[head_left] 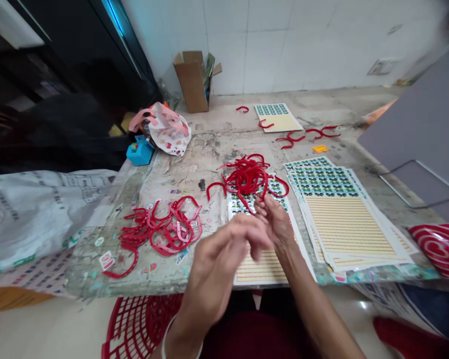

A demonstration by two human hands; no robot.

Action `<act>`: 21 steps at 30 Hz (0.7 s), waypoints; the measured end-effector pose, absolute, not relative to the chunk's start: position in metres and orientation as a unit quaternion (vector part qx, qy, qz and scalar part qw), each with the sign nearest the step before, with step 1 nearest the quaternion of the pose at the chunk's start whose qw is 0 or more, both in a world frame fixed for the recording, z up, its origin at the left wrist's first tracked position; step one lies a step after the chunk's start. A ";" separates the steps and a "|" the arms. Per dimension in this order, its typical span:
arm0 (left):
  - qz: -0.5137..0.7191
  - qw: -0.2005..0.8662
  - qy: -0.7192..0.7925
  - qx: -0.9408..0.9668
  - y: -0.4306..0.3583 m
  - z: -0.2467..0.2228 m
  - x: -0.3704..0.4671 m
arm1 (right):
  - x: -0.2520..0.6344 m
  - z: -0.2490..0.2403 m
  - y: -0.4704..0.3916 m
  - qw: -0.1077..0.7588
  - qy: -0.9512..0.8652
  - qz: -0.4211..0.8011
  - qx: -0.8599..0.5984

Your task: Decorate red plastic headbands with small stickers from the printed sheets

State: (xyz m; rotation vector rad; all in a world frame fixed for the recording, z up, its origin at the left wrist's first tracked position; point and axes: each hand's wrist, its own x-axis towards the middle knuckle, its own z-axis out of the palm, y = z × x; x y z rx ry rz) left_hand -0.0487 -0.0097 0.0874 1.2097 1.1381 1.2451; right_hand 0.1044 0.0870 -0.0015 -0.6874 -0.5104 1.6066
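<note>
My left hand (224,259) is raised over the front of the table, its fingers curled and blurred by motion; whether anything is between them is hidden. My right hand (275,222) pinches a red curved band (264,192) at the front edge of a pile of red bands (247,174). That pile lies on the upper part of a printed sticker sheet (262,271). To the left is another pile of red and pink bands (175,224). A stack of sticker sheets (347,224) lies to the right of my right hand.
At the back are a cardboard box (192,87), another sheet (280,124) and a few loose red bands. A white bag (170,132) and blue container (139,151) stand back left. A red basket (134,324) is below the table's front edge.
</note>
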 end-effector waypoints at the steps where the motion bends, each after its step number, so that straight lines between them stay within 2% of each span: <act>1: 0.512 0.528 0.464 0.494 0.007 0.076 -0.040 | 0.109 0.000 0.081 0.608 -0.232 0.693 -0.310; 6: 0.517 0.624 0.466 0.355 0.049 0.012 -0.017 | 0.139 -0.005 0.051 0.555 -0.238 0.739 -0.298; 11: 0.400 0.836 0.320 0.198 0.048 -0.001 -0.015 | 0.154 -0.017 0.032 0.531 -0.192 0.787 -0.249; 21: 0.322 0.904 0.268 0.084 0.050 -0.005 -0.015 | 0.143 -0.024 0.020 0.518 -0.175 0.813 -0.201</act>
